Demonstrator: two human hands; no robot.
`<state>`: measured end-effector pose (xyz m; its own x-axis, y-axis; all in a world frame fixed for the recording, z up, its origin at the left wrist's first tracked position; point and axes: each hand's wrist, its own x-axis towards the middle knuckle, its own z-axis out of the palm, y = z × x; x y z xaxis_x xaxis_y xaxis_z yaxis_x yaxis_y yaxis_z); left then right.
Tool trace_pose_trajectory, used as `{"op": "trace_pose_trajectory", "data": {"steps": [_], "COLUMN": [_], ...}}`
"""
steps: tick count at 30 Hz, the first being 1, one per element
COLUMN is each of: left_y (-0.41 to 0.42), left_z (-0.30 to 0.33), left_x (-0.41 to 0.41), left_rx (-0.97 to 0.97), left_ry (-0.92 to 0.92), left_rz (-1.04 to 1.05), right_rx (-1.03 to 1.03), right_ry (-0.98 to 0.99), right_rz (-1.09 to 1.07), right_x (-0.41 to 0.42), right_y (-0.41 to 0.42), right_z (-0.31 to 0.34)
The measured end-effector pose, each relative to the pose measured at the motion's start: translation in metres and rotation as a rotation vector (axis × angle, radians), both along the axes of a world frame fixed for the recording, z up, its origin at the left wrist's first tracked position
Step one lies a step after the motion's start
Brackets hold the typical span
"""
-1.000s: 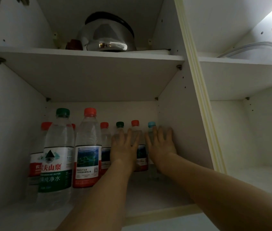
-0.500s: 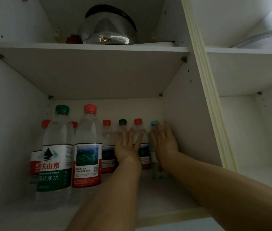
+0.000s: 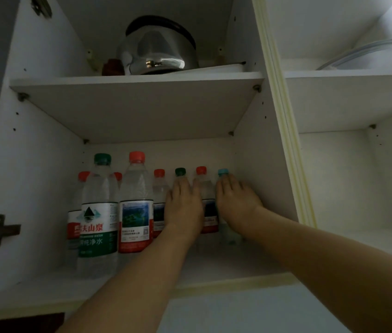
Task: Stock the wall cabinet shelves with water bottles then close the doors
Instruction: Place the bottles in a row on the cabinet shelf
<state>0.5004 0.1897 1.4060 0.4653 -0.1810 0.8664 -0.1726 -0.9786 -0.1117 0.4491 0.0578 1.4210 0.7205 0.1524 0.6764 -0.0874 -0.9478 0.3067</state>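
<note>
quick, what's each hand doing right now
left hand: open, fingers flat against the green-capped bottle.
right hand: open, fingers against the blue-capped bottle.

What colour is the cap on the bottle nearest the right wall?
Light blue cap, seen in the head view.

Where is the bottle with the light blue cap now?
The blue-capped bottle stands at the back right of the lower shelf, beside the cabinet's side wall, behind the right hand.

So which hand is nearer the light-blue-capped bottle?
Right. The right hand rests against the light-blue-capped bottle by the cabinet's side wall; the left hand is two bottles over, on the dark-green-capped bottle.
</note>
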Motion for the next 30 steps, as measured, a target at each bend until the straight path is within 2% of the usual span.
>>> {"op": "trace_pose_trajectory", "data": {"steps": [4, 7, 8, 10, 13, 17, 20, 23, 24, 27, 30], "left_y": [0.005, 0.005, 0.004, 0.007, 0.028, 0.084, 0.129, 0.167, 0.176, 0.193, 0.198], "left_z": [0.005, 0.014, 0.019, 0.026, 0.034, 0.032, 0.014, -0.007, -0.013, -0.023, -0.029], "left_x": [-0.034, -0.072, -0.087, -0.117, -0.151, -0.160, -0.148, -0.132, -0.127, -0.113, -0.098], "left_rx": [-0.310, -0.582, -0.615, -0.558, -0.460, -0.480, -0.542, -0.641, -0.695, -0.855, -0.790], "left_ry": [-0.222, -0.157, -0.140, -0.183, -0.330, -0.411, -0.304, -0.036, 0.083, 0.361, 0.413], "left_rz": [-0.359, -0.622, -0.714, -0.835, -0.868, -0.687, -0.408, -0.228, -0.254, -0.522, -0.564], "right_rx": [0.018, 0.133, 0.162, 0.236, 0.299, 0.362, 0.484, 0.639, 0.699, 0.835, 0.921], "right_ry": [-0.035, -0.091, -0.107, -0.128, -0.077, 0.036, 0.147, 0.292, 0.329, 0.357, 0.374], "right_rz": [0.070, 0.216, 0.258, 0.374, 0.487, 0.590, 0.649, 0.788, 0.831, 0.880, 0.889], "right_x": [-0.027, -0.047, -0.053, -0.066, -0.081, -0.087, -0.078, -0.067, -0.064, -0.055, -0.042], "right_y": [0.000, -0.002, -0.001, 0.003, 0.021, 0.058, 0.088, 0.112, 0.118, 0.133, 0.144], "right_z": [-0.002, 0.003, 0.005, 0.005, 0.002, -0.008, -0.017, -0.025, -0.027, -0.033, -0.039]}}
